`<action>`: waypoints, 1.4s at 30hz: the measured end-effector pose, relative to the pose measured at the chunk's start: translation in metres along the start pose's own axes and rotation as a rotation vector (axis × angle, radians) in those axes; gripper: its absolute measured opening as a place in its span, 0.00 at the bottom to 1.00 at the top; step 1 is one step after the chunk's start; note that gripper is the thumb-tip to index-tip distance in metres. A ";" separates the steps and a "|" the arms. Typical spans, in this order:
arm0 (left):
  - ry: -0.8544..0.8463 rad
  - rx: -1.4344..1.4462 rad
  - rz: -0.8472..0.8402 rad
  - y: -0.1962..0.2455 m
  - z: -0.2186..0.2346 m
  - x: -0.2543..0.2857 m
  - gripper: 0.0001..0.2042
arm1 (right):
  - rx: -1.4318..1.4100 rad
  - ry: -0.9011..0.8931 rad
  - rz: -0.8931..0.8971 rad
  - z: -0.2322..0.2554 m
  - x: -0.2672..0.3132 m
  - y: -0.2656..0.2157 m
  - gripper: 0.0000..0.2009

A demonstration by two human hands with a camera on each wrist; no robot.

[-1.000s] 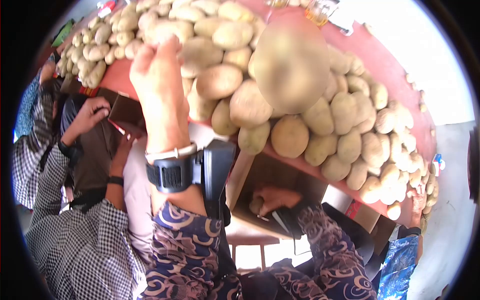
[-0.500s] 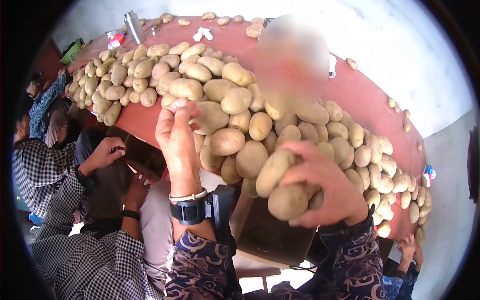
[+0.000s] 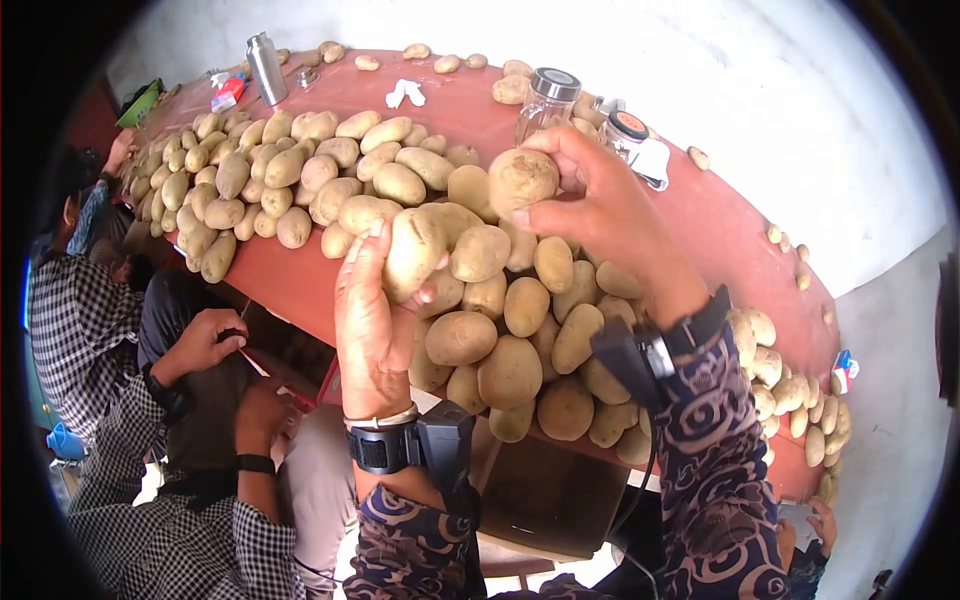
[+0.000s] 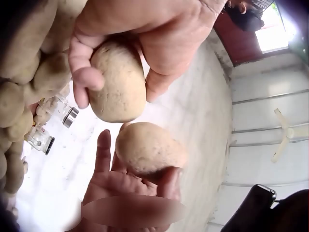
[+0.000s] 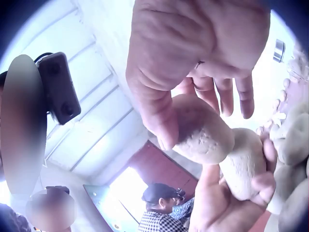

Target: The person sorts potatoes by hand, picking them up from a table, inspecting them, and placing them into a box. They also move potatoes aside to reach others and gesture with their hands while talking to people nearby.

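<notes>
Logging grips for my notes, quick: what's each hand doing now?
Left hand: closed round a potato.
Right hand: pinching another potato.

In the head view, the right hand [image 3: 600, 195] hides part of the clear, silver-lidded glass jar [image 3: 548, 95]; print on the small red, white and blue packet [image 3: 846, 368], far right, is unreadable. Blur masks two heads [image 5: 23, 128], left in the right wrist view.

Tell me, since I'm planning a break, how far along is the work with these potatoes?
Probably early, judging by the long pile left on the red table. Nothing is plainly finished: the open compartment below shows no potatoes. In progress: the left hand holds one potato and the right hand holds a second potato.
</notes>
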State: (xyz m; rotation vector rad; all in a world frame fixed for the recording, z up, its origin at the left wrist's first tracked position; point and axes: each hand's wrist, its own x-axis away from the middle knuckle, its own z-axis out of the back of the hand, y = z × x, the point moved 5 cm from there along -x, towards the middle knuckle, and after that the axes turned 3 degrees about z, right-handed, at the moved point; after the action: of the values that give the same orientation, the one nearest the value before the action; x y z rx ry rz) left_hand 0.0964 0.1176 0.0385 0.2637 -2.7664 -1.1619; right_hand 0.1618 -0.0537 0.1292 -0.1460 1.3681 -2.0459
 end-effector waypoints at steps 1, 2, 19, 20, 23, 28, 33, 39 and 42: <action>-0.001 0.003 0.000 0.000 0.000 -0.001 0.16 | 0.064 0.020 -0.013 0.005 -0.006 0.019 0.22; 0.070 -0.007 -0.054 0.002 0.004 -0.003 0.16 | 0.127 0.040 -0.024 0.009 -0.012 0.037 0.21; 0.205 -0.091 -0.408 0.052 -0.003 -0.025 0.12 | 0.097 -0.182 -0.386 -0.005 0.006 0.026 0.16; 0.201 -0.096 -0.413 0.053 -0.004 -0.026 0.12 | 0.101 -0.228 -0.407 -0.009 0.010 0.025 0.15; 0.190 -0.109 -0.330 0.039 -0.001 -0.022 0.11 | 0.459 -0.174 -0.192 -0.007 0.013 0.043 0.13; 0.136 -0.135 -0.187 0.007 0.000 -0.009 0.10 | 0.728 -0.073 -0.090 -0.009 0.017 0.028 0.12; 0.113 -0.215 -0.245 0.002 -0.007 -0.012 0.12 | 0.709 -0.063 0.009 -0.014 0.018 0.024 0.13; 0.091 -0.306 -0.390 0.000 -0.020 -0.019 0.17 | 0.731 -0.112 0.029 -0.017 0.023 0.020 0.15; 0.118 -0.415 -0.496 0.002 -0.025 -0.020 0.17 | 0.769 -0.116 0.036 -0.016 0.023 0.022 0.17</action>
State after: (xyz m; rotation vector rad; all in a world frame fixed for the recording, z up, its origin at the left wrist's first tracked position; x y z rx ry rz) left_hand 0.1201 0.1056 0.0565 0.9661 -2.3425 -1.7235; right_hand 0.1474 -0.0594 0.0972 0.0956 0.4440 -2.3375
